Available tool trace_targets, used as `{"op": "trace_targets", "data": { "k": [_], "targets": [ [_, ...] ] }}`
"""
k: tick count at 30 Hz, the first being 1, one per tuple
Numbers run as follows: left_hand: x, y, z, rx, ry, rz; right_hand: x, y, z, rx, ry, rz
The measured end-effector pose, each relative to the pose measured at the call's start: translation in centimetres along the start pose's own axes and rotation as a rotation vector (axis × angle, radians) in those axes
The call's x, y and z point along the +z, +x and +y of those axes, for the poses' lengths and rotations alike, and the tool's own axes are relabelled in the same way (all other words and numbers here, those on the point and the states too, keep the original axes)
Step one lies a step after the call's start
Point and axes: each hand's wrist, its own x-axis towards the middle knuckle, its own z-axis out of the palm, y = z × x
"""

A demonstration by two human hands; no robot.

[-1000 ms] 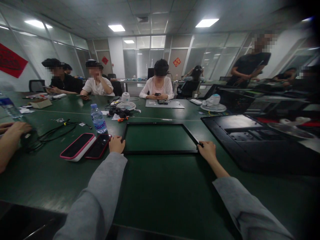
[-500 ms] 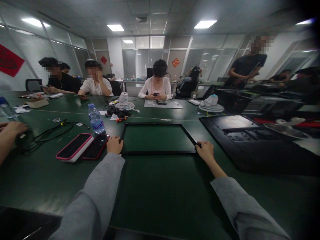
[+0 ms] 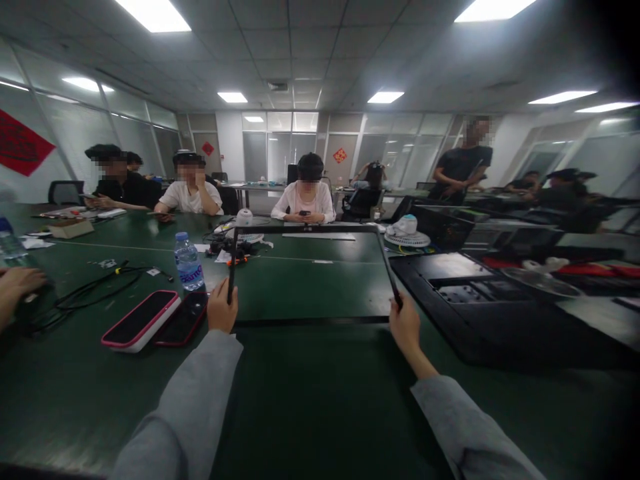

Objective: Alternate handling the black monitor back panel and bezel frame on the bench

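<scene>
A thin black rectangular bezel frame (image 3: 310, 321), hollow in the middle, is held in front of me with its far edge raised. The green table shows through its opening. My left hand (image 3: 221, 308) is closed round its left side, and my right hand (image 3: 406, 325) grips the right side. Beside my left hand lie a phone (image 3: 186, 320) with a red edge and a pink-and-white cased device (image 3: 143, 321). A large black panel (image 3: 480, 313) lies to the right of my right hand.
A water bottle (image 3: 189, 261) stands beyond the phone. Black cables (image 3: 90, 287) lie at the left, near another person's hand (image 3: 20, 285). Small white fans (image 3: 407, 233) stand farther back. Several people sit around the green table (image 3: 320, 400), and one person (image 3: 463, 163) stands at the right.
The bezel frame's far edge has come up, tilting it toward upright, with both hands still holding its sides. The head view has tipped upward, showing more ceiling.
</scene>
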Motion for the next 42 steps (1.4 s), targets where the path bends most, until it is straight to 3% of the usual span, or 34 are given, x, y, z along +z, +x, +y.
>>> {"op": "trace_targets", "data": {
  "k": [2,7,10,15,21,27,34,42],
  "targets": [
    [-0.2,0.0,0.3,-0.034,-0.143,0.081,-0.4,-0.2,-1.2,0.016,0.072,0.082],
    [-0.3,-0.4,0.7,-0.045,-0.307,0.081,-0.3,-0.6,-2.6,0.029,0.167,0.066],
    [-0.2,-0.4,0.9,-0.037,-0.304,0.088,-0.2,-0.5,-2.4,0.027,0.171,0.064],
    [-0.4,-0.1,1.0,-0.087,-0.195,-0.016,-0.5,-0.6,-2.0,0.065,0.121,-0.035],
    [0.0,0.3,0.0,-0.154,-0.066,0.033,-0.1,-0.7,-1.3,0.071,0.014,-0.160],
    [1.0,-0.1,-1.5,-0.150,-0.025,-0.105,1.0,-0.3,0.8,0.001,-0.102,-0.128],
    [1.0,-0.5,-2.2,-0.173,0.249,-0.381,1.5,-0.1,2.2,0.058,-0.263,-0.258],
    [0.9,-0.3,-2.0,-0.143,0.311,-0.442,1.6,-0.1,2.4,0.048,-0.340,-0.297]
  ]
}}
